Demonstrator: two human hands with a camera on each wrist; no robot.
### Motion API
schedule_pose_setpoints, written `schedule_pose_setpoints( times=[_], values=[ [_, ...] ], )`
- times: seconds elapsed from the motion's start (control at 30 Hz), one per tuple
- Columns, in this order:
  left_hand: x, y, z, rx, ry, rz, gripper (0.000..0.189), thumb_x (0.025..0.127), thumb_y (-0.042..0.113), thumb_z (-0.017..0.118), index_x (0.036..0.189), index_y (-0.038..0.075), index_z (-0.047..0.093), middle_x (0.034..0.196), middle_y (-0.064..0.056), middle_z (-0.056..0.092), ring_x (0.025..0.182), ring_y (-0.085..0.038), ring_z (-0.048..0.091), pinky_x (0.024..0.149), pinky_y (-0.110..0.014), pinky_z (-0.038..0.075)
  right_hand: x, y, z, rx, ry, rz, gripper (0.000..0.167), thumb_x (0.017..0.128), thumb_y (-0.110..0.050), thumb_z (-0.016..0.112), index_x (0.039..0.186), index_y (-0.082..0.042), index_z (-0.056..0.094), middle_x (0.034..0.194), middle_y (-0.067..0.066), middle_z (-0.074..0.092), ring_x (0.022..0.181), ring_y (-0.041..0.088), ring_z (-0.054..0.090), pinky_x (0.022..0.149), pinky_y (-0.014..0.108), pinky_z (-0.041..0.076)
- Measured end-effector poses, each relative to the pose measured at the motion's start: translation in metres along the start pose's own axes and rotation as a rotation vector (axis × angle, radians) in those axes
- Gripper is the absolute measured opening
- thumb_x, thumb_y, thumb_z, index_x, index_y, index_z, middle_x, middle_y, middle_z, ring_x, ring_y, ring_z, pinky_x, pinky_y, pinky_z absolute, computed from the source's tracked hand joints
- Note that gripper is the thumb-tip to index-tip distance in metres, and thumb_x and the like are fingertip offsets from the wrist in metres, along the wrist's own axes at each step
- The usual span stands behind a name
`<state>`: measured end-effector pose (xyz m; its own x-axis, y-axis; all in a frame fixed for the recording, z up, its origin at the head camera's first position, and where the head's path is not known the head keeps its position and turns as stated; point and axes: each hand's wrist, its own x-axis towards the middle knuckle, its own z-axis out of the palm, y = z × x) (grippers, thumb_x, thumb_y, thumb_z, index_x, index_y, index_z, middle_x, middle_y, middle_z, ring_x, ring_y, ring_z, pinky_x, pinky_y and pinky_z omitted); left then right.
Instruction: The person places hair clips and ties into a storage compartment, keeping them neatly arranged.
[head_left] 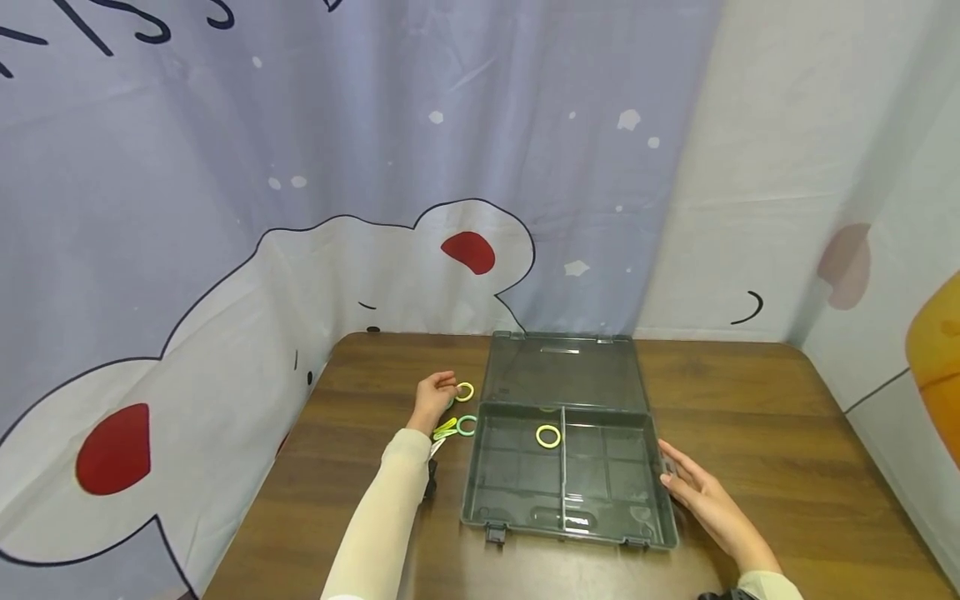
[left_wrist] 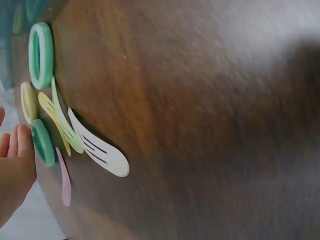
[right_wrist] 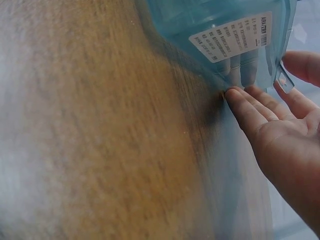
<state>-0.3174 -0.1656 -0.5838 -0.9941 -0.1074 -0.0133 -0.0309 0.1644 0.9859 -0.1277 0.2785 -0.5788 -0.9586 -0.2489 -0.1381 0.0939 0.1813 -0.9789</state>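
Note:
Over the left part of the table, my left hand bends its fingers beside a yellow hair tie and a green hair tie; its fingertips are partly hidden. A second green hair tie lies close by. Yellow and light-green hair clips, a white hair clip and a pink hair clip lie around them. An open dark clear storage box stands to the right, holding one yellow hair tie in its left compartment. My right hand touches the box's right side with extended fingers.
The box lid lies folded back toward the curtain behind the table. A divider splits the box in two. Latches stick out at its front. A printed label is stuck to the box.

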Motion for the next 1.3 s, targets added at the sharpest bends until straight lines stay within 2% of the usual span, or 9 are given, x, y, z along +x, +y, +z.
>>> schedule_pose_setpoints(
  times=[0.1,0.2,0.23,0.3,0.4,0.53,0.7,0.9,1.3],
  values=[
    [0.036,-0.061,-0.003,0.016,-0.034,0.07,0.037,0.08,-0.005,0.071,0.116,-0.008,0.063,0.103,-0.019,0.066,0.09,-0.023,0.066,0.079,-0.028,0.057,0.0,0.0,0.0,0.012,0.006,-0.004,0.062,0.101,-0.02,0.049,0.153,-0.005,0.017,0.157,0.022,0.006,0.14,0.044,0.005,0.094,0.008,0.037],
    [0.065,-0.112,-0.006,0.056,-0.051,0.153,0.033,0.079,-0.002,0.074,0.11,-0.006,0.067,0.094,-0.014,0.068,0.078,-0.016,0.065,0.068,-0.021,0.056,0.0,-0.001,0.0,0.003,0.0,-0.007,0.062,0.101,-0.021,0.049,0.153,-0.005,0.017,0.158,0.022,0.006,0.14,0.045,0.005,0.099,0.014,0.038],
    [0.062,-0.105,-0.006,0.096,-0.053,0.118,0.033,0.079,-0.002,0.074,0.111,-0.006,0.066,0.095,-0.016,0.068,0.079,-0.018,0.065,0.07,-0.025,0.057,0.0,-0.001,0.0,-0.002,-0.005,-0.008,0.062,0.102,-0.021,0.048,0.153,-0.005,0.017,0.158,0.022,0.006,0.14,0.045,0.005,0.102,0.019,0.038],
    [0.055,-0.093,-0.008,0.129,-0.064,0.135,0.031,0.078,0.004,0.078,0.107,-0.003,0.069,0.088,-0.012,0.068,0.074,-0.017,0.065,0.065,-0.024,0.056,0.0,-0.001,0.0,-0.011,-0.01,-0.01,0.062,0.102,-0.021,0.048,0.153,-0.005,0.017,0.158,0.021,0.006,0.14,0.046,0.005,0.106,0.027,0.036],
    [0.025,-0.046,-0.006,0.211,-0.035,0.104,0.028,0.076,0.007,0.079,0.101,-0.003,0.071,0.082,-0.012,0.068,0.071,-0.019,0.064,0.06,-0.027,0.055,0.0,-0.001,0.0,-0.014,-0.013,-0.009,0.062,0.102,-0.021,0.048,0.153,-0.005,0.016,0.158,0.021,0.006,0.14,0.046,0.005,0.107,0.032,0.035],
    [-0.011,0.004,0.0,0.379,0.023,0.021,0.024,0.08,0.005,0.075,0.102,-0.006,0.071,0.084,-0.014,0.07,0.076,-0.024,0.066,0.068,-0.034,0.056,0.001,0.0,0.0,0.002,-0.013,-0.01,0.063,0.101,-0.021,0.048,0.153,-0.005,0.016,0.158,0.021,0.005,0.141,0.045,0.005,0.1,0.015,0.037],
    [-0.021,0.015,0.005,0.514,0.082,0.011,0.021,0.082,0.012,0.076,0.097,-0.002,0.074,0.085,-0.011,0.073,0.083,-0.026,0.067,0.082,-0.048,0.05,0.001,0.0,0.001,0.023,-0.014,-0.018,0.063,0.101,-0.02,0.048,0.153,-0.004,0.016,0.158,0.022,0.004,0.14,0.046,0.003,0.093,0.005,0.035],
    [-0.021,0.016,0.013,0.538,0.166,-0.036,0.015,0.079,0.013,0.079,0.086,0.001,0.076,0.088,-0.011,0.073,0.095,-0.033,0.063,0.093,-0.059,0.042,0.001,-0.002,0.001,0.023,-0.008,-0.024,0.063,0.101,-0.019,0.049,0.153,-0.004,0.017,0.158,0.022,0.004,0.14,0.046,0.003,0.093,0.004,0.035],
    [-0.021,0.018,0.019,0.604,0.243,-0.04,0.005,0.075,0.003,0.073,0.07,0.004,0.075,0.074,-0.009,0.071,0.079,-0.03,0.063,0.07,-0.044,0.05,0.0,-0.001,0.001,-0.003,-0.003,-0.018,0.062,0.101,-0.02,0.049,0.153,-0.007,0.018,0.157,0.023,0.005,0.14,0.046,0.005,0.096,0.009,0.036]
  ],
)
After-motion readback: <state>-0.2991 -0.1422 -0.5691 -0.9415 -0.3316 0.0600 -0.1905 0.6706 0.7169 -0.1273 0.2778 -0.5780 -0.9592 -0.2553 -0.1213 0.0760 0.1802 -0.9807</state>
